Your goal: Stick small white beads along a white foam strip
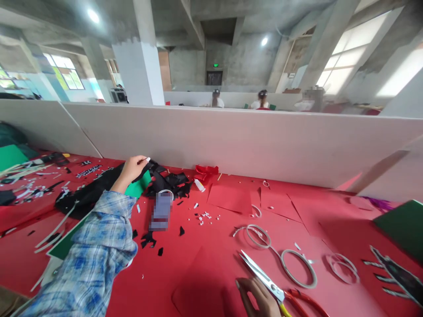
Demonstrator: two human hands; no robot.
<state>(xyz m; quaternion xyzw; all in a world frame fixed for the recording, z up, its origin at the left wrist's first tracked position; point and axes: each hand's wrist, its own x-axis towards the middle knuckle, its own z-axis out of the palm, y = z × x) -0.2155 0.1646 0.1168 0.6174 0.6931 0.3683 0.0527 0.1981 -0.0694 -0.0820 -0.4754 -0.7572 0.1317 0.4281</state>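
My left hand [132, 169] reaches far forward in a blue plaid sleeve. Its fingers are pinched on a piece of black paper [150, 166] at the edge of a heap of black scraps [172, 182] near the white partition. My right hand [259, 297] sits at the bottom edge, closed on red-handled scissors [267, 281] whose open blades point up and left over a red sheet [198, 286]. Part of this hand is cut off by the frame.
A white partition wall [231, 141] bounds the red table [330, 229] at the back. White paper rings [299, 268] and strips, red paper sheets [229, 198], green sheets [401, 224] [137, 189], a small bottle [161, 209] and black cut-outs [398, 275] lie about. Three people sit beyond the wall.
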